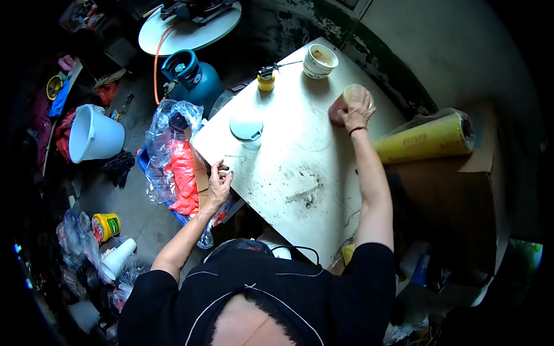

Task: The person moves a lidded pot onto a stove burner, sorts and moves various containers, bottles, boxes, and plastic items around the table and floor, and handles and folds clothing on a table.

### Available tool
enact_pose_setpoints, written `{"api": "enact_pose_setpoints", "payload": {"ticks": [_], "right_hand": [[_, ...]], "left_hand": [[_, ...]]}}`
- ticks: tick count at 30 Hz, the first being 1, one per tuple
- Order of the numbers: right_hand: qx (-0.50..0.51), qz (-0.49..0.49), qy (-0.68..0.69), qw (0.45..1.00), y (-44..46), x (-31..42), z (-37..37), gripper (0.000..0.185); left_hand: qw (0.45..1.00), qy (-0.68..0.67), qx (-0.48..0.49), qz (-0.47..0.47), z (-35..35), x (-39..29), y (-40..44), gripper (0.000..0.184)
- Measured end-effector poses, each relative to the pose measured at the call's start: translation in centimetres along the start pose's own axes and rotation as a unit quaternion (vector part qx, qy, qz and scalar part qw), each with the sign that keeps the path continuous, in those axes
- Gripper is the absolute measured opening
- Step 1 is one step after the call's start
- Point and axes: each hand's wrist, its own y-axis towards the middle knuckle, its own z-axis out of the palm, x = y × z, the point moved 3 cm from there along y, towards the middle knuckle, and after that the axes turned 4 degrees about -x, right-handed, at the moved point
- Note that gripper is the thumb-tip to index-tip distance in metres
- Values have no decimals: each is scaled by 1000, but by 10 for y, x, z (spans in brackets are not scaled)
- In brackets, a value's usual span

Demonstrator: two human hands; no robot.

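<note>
My right hand (359, 111) is wrapped over the top of a reddish jar with a pale yellowish lid (337, 111), which stands near the table's far right edge. The hand covers part of the lid. At the near left edge of the white table (288, 150), my left hand (219, 183) has its fingers apart and loosely bent, with nothing visible in them. A lidded light cup (248, 132) stands just beyond that hand. Farther back are a small yellow jar with a dark top (266, 82) and stacked bowls (319, 61) with some contents inside.
A yellow plastic-film roll (427, 138) lies on a cardboard box (450, 196) to the right. Left of the table are a blue gas cylinder (199, 83), a plastic-lined bin (173, 167) and a white bucket (95, 135). Bags and cups clutter the floor at lower left.
</note>
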Motion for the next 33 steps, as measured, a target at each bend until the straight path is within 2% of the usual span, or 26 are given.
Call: {"api": "enact_pose_setpoints", "payload": {"ticks": [2, 4, 6, 7, 8, 9, 11, 12, 15, 18, 19, 21, 23, 24, 25, 26, 27, 29, 30, 31, 32, 33], "right_hand": [[-26, 26, -17, 999, 33, -3, -5, 81], [-36, 45, -43, 997, 70, -2, 10, 79], [-158, 215, -54, 962, 97, -4, 45, 68], [-159, 213, -49, 963, 99, 3, 52, 68], [-190, 183, -11, 964, 94, 9, 54, 64], [-216, 152, 24, 964, 82, 11, 58, 60], [-202, 40, 115, 972, 35, 34, 27, 58], [-200, 1, 151, 968, 10, 42, 20, 59], [-149, 17, 238, 959, -71, 43, 28, 60], [-141, 58, 252, 956, -120, 9, 18, 58], [-139, 69, 255, 954, -131, -4, 7, 55], [-195, 61, 238, 950, -134, -29, -45, 51], [-276, 34, 222, 935, -126, -52, -90, 51], [-306, 30, 192, 932, -121, -62, -113, 50], [-334, 24, 163, 928, -116, -70, -135, 50], [-354, 22, 115, 928, -111, -76, -157, 51], [-371, 20, 66, 926, -107, -82, -179, 51], [-398, 45, -70, 914, -92, -103, -215, 51], [-400, 47, -74, 912, -84, -116, -226, 51], [-354, 95, -98, 925, -73, -133, -232, 44], [-305, 142, -120, 934, -63, -147, -235, 40], [-306, 140, -123, 934, -55, -154, -240, 40]], "left_hand": [[1000, 2, -9, 2, -5, -15, 8, 49], [1000, 7, 28, -9, -2, -32, 17, 60], [999, -13, 47, 2, 3, -60, 27, 66], [997, -38, 72, 8, 6, -72, 31, 73], [990, -92, 100, -29, 8, -78, 38, 80], [984, -138, 103, -53, 12, -86, 44, 78], [954, -241, 109, -143, 21, -93, 59, 76], [952, -244, 110, -145, 26, -96, 65, 76], [947, -204, 154, -196, 51, -103, 75, 74], [981, -125, 110, -104, 88, -104, 86, 58], [976, -83, 119, -164, 100, -109, 89, 61], [974, 174, 88, -116, 125, -82, 105, 67], [973, 191, 92, -95, 135, -88, 99, 69], [941, 319, 112, -8, 142, -87, 100, 66], [885, 440, 128, 80, 147, -88, 101, 63], [860, 470, 168, 104, 152, -91, 104, 56], [860, 468, 171, 110, 156, -94, 109, 56], [820, 520, 169, 171, 167, -99, 120, 53], [812, 523, 173, 193, 172, -102, 126, 56], [813, 521, 173, 196, 177, -101, 131, 56], [814, 499, 167, 246, 184, -101, 133, 60], [814, 476, 160, 292, 189, -99, 136, 65]]}}
